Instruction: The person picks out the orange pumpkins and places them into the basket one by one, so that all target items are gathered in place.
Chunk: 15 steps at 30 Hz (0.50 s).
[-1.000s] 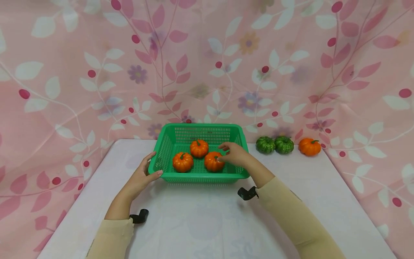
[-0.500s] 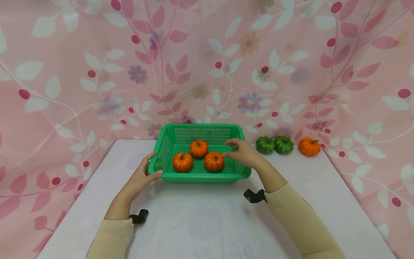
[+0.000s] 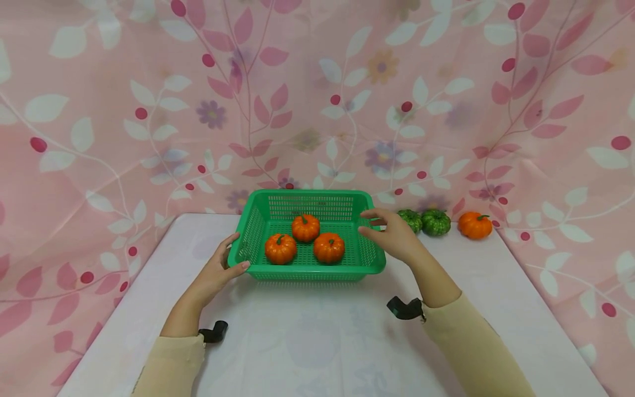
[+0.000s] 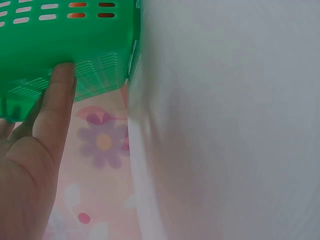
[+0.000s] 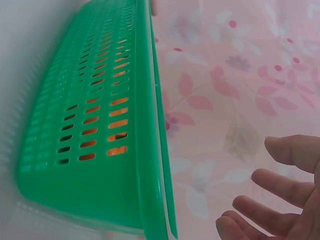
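In the head view, a green plastic basket (image 3: 307,269) with slotted walls stands on the white-covered table. Inside it sit three small orange pumpkins: one at front left (image 3: 280,249), one behind (image 3: 305,227) and one at front right (image 3: 329,248). My left hand (image 3: 215,273) holds the basket's near left corner, thumb against the front and fingers along the left side; its thumb (image 4: 57,105) shows against the wall in the left wrist view. Over the basket's right rim hovers my right hand (image 3: 394,234), its fingers spread and holding nothing.
To the right of the basket, near the table's back edge, are two green pumpkins, one (image 3: 410,221) partly hidden by my right hand and one (image 3: 435,223) beside it. An orange pumpkin (image 3: 474,225) lies farther right. A floral pink cloth (image 3: 307,110) hangs behind.
My right hand has drawn away from the front-right orange pumpkin, moving right to the basket's right rim. The left hand, basket and pumpkins have stayed in place.
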Available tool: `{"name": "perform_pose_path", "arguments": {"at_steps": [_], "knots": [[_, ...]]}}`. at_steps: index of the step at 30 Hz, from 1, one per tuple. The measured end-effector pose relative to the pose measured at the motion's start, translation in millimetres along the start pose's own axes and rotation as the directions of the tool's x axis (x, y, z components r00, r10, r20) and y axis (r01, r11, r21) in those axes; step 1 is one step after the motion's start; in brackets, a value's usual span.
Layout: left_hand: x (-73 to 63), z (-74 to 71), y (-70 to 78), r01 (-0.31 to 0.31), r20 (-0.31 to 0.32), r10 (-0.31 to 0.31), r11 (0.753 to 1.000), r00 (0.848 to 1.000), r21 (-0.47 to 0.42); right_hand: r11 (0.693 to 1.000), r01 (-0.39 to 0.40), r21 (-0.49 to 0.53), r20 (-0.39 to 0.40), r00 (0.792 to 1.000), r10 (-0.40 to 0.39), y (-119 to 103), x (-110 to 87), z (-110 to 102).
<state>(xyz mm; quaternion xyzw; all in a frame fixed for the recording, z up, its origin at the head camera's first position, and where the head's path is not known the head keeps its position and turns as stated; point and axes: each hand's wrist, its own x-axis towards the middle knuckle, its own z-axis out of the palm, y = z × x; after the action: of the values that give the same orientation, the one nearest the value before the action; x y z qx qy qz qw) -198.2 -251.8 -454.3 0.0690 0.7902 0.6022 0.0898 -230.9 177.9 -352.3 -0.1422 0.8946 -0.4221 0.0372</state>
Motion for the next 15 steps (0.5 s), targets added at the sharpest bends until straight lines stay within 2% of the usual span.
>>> {"name": "perform_pose_path", "arguments": {"at_steps": [8,15], "knots": [[0.5,-0.4,-0.1,-0.001,-0.002,0.001,1.000,1.000,0.007,1.000,-0.011,-0.005,-0.080,0.997,0.011,9.6,-12.0,-10.9],[0.1,-0.9,-1.2,0.002,-0.003,-0.002,1.000,1.000,0.010,0.999,-0.001,0.033,-0.168,0.986,0.006,20.8,-19.8,-20.7]]}}
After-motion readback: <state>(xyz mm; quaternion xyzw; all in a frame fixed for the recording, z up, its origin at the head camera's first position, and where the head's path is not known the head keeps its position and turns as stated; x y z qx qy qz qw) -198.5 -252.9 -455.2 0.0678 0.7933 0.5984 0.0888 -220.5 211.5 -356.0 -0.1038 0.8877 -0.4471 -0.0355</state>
